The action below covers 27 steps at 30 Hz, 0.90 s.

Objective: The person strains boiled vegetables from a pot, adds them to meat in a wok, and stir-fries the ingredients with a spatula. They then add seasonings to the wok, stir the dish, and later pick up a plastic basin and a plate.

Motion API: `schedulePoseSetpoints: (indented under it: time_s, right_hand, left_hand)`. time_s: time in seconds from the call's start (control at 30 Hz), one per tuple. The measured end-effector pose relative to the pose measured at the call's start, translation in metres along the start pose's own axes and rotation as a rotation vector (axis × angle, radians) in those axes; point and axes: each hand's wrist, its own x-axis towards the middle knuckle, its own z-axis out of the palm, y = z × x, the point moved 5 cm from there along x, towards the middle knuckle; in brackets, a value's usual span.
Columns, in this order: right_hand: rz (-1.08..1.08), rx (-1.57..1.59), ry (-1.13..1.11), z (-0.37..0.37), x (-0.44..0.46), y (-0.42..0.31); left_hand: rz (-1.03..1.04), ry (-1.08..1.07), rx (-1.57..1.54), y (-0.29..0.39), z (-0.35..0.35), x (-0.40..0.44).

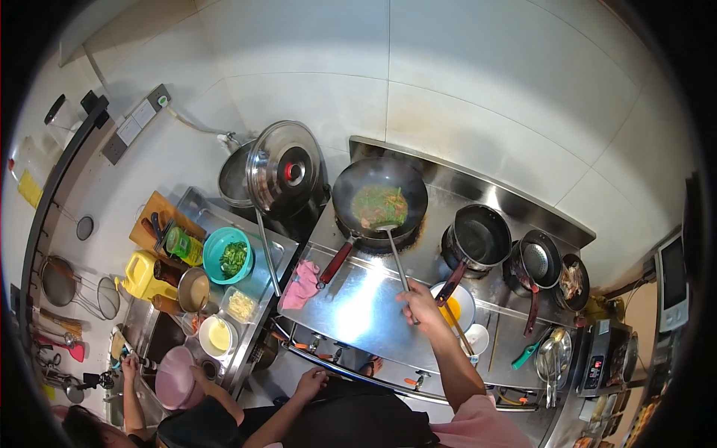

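Note:
My right hand (423,306) is wrapped round the long metal handle of a wok spatula (396,257). The spatula's head rests in the dark wok (347,187), at the near edge of some chopped greens (381,206) with browned bits; steam rises from them. The wok's red-brown handle (337,263) points toward me, with nothing gripping it. Low in front of the stove's edge, my left hand (311,384) hangs with its fingers curled in, and no object shows in it. A pink cloth (302,284) lies on the steel counter beside the wok handle.
Several pans, including a deep black one (479,234), line the stove's right. A bowl of yellow liquid (464,305) sits beside my right forearm. Left stand a lidded pot (287,172) and a teal bowl of greens (216,257). A co-worker's hand touches a pink basin (175,373).

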Motion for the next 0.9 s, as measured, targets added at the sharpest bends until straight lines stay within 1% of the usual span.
schedulePoseSetpoints:
  time_s: [0.13,0.2,0.37,0.47,0.57,0.67,0.73,0.77,0.87,0.9]
  right_hand:
    - [-0.013,-0.03,0.002,0.009,-0.006,-0.014]
    - [-0.022,-0.06,-0.009,0.01,-0.009,-0.019]
    - [-0.01,-0.061,-0.037,0.012,0.014,-0.004]
    - [-0.125,-0.088,0.013,0.016,0.021,0.001]
    - [-0.233,-0.117,0.045,0.018,0.06,0.008]
    - [-0.229,-0.089,0.013,0.022,0.096,0.028]
    - [-0.141,-0.127,0.02,0.022,0.099,0.043]
    - [-0.099,-0.147,0.022,0.022,0.095,0.048]
    - [-0.084,-0.003,0.06,0.007,0.067,0.078]
    - [-0.047,0.059,0.075,0.005,0.054,0.096]
  left_hand:
    - [0.057,0.042,-0.025,0.003,0.0,-0.003]
    - [0.038,0.076,-0.075,-0.002,0.0,-0.01]
    - [0.035,0.127,-0.211,-0.029,0.007,-0.035]
    - [0.047,0.169,-0.319,-0.062,0.013,-0.05]
    - [0.032,0.188,-0.426,-0.087,0.024,-0.068]
    - [0.035,0.215,-0.491,-0.106,0.031,-0.086]
    - [0.079,0.259,-0.476,-0.131,0.028,-0.084]
    - [0.076,0.279,-0.493,-0.138,0.027,-0.088]
    - [0.026,0.348,-0.542,-0.169,0.028,-0.109]
    - [0.003,0.382,-0.557,-0.181,0.03,-0.117]
